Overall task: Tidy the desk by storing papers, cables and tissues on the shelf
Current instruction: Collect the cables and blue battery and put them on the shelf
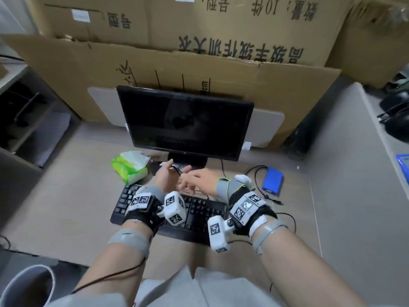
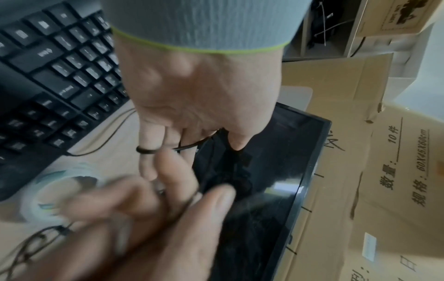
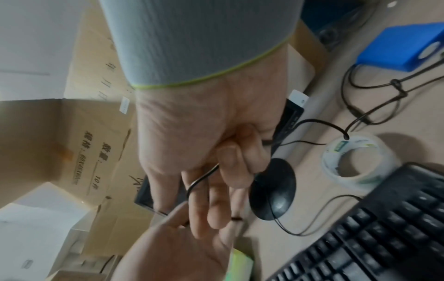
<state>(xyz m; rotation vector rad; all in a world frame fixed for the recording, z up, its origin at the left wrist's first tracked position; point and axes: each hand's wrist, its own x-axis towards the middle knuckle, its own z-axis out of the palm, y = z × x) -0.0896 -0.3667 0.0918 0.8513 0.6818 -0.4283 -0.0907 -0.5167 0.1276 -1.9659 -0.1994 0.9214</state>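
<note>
A thin black cable (image 1: 178,170) runs between my two hands above the keyboard, just in front of the monitor stand. In the left wrist view the cable (image 2: 146,151) is looped round the fingers of my left hand (image 2: 182,144), and it passes under the thumb. My right hand (image 3: 225,163) pinches the cable (image 3: 199,178) between thumb and forefinger, right beside the left palm. In the head view my left hand (image 1: 171,173) and right hand (image 1: 187,177) touch each other. A green tissue pack (image 1: 129,168) lies on the desk left of my hands.
The black keyboard (image 1: 194,216) lies under my wrists, and the monitor (image 1: 186,122) stands behind. At the right are a tape roll (image 3: 358,161), a blue box (image 1: 273,180) and loose cables (image 1: 256,171). An open grey shelf (image 1: 33,120) stands at the left. Cardboard boxes (image 1: 221,29) fill the back.
</note>
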